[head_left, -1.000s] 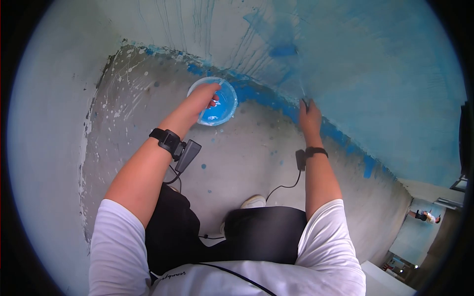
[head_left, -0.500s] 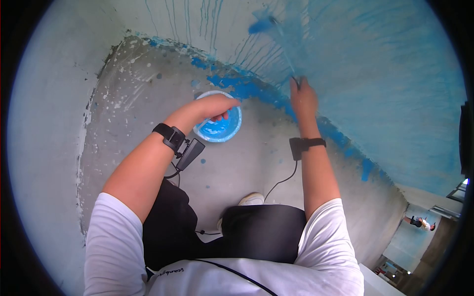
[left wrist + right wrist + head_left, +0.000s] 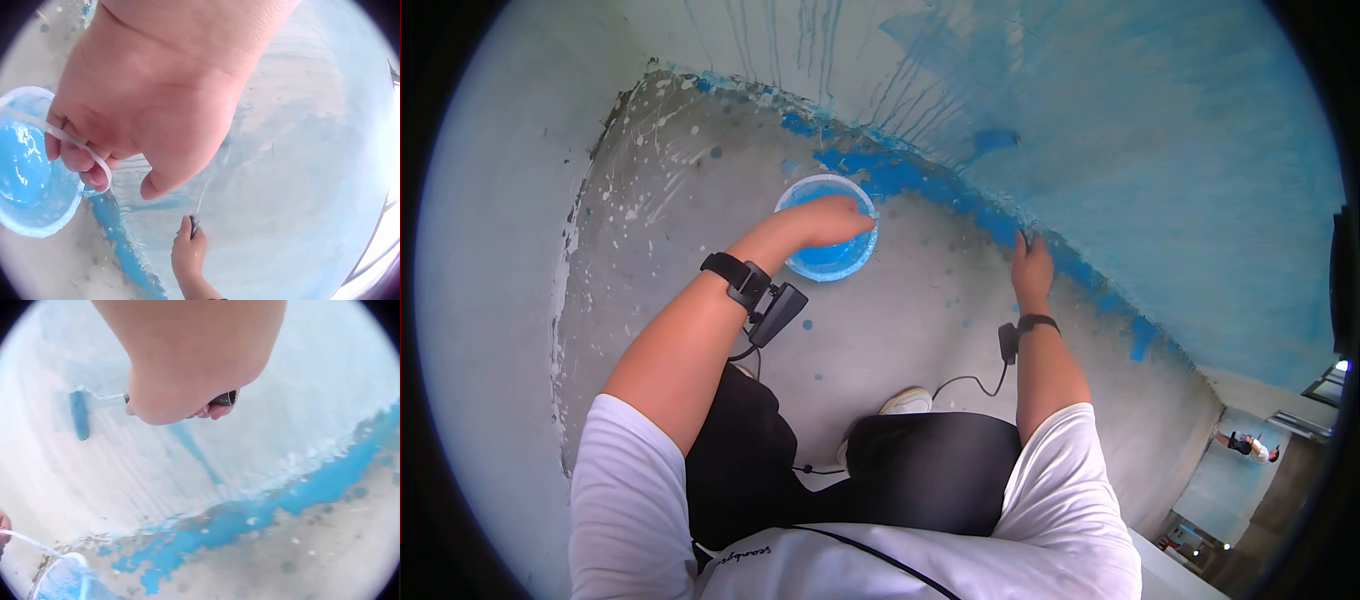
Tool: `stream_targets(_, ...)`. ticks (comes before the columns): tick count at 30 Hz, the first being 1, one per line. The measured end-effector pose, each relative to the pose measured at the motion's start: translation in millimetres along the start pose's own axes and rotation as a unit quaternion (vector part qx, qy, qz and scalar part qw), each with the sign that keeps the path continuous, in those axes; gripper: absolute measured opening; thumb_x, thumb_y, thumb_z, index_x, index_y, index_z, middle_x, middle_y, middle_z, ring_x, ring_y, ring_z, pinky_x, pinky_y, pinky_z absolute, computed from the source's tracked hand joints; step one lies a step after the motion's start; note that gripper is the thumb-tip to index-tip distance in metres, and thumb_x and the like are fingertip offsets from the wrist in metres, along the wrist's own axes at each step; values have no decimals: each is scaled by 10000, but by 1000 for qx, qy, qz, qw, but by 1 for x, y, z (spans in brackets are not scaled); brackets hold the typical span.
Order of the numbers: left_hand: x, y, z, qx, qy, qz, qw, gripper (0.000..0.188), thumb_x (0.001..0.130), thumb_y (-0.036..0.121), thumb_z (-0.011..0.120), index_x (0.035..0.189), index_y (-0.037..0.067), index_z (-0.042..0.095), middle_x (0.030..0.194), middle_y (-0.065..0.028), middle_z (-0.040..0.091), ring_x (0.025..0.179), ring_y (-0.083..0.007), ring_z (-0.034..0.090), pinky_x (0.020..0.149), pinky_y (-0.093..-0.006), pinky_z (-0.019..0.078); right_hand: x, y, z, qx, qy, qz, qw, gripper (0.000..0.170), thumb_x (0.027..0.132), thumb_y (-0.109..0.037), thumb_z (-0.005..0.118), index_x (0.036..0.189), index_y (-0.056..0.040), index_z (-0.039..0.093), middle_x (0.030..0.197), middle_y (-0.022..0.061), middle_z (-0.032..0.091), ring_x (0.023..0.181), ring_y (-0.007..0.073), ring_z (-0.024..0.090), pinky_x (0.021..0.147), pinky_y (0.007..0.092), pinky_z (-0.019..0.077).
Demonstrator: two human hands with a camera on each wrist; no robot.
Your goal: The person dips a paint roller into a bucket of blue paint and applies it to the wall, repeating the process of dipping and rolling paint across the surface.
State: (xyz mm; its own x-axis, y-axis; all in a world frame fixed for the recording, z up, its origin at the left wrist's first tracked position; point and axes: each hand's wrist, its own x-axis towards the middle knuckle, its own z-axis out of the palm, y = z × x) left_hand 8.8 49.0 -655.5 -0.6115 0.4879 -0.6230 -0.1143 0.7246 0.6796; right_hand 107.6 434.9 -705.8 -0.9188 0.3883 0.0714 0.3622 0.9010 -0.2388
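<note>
My left hand [image 3: 830,222] grips the white strap handle [image 3: 94,156] of a bucket [image 3: 798,190], its fingers curled round the strap. Glossy blue paint [image 3: 25,165] shows inside the bucket, below and beside the hand. My right hand [image 3: 1032,275] wraps round the dark grip [image 3: 224,399] of a paint roller. At the far end of its thin metal frame, the blue roller sleeve [image 3: 80,415] lies against the wall [image 3: 144,462]. In the head view the sleeve sits on the painted area, above and left of the right hand.
Blue paint [image 3: 890,175] runs along the grey floor [image 3: 890,310] where it meets the wall. A plain wall [image 3: 490,300] stands at the left. My knees and a shoe [image 3: 907,401] are below. Wrist cameras trail cables. Another person [image 3: 1248,446] is far off at the right.
The roller first went up the wall, then came back down and right, my right hand lowering with it. My left hand keeps its hold on the bucket handle, with the bucket shifting slightly in view.
</note>
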Motion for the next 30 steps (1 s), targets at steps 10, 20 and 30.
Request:
stream_targets(10, -7, 4, -4, 23, -19, 7, 1000, 518, 872, 466, 519, 1005, -26, 614, 1029, -184, 623, 929, -285, 584, 797, -383, 448, 31, -56, -3, -55, -1, -61, 997, 425, 910, -452, 526, 916, -28, 561, 732, 229, 636, 687, 431, 616, 584, 510, 483)
stream_targets(20, -12, 6, -6, 21, -13, -9, 1000, 535, 876, 484, 517, 1027, -17, 624, 1103, -194, 604, 1005, -295, 574, 850, -375, 442, 63, -178, -2, -29, -3, -156, 987, 456, 898, -458, 537, 804, -15, 590, 714, 216, 627, 669, 408, 629, 571, 487, 490)
stream_targets(30, -12, 9, -8, 22, -31, 3, 999, 556, 880, 492, 500, 1036, -27, 626, 1115, -206, 607, 1003, -312, 579, 850, -384, 443, 1, -8, 0, -107, -59, 22, 992, 490, 914, -471, 486, 888, 4, 605, 795, 254, 636, 770, 440, 613, 674, 516, 478)
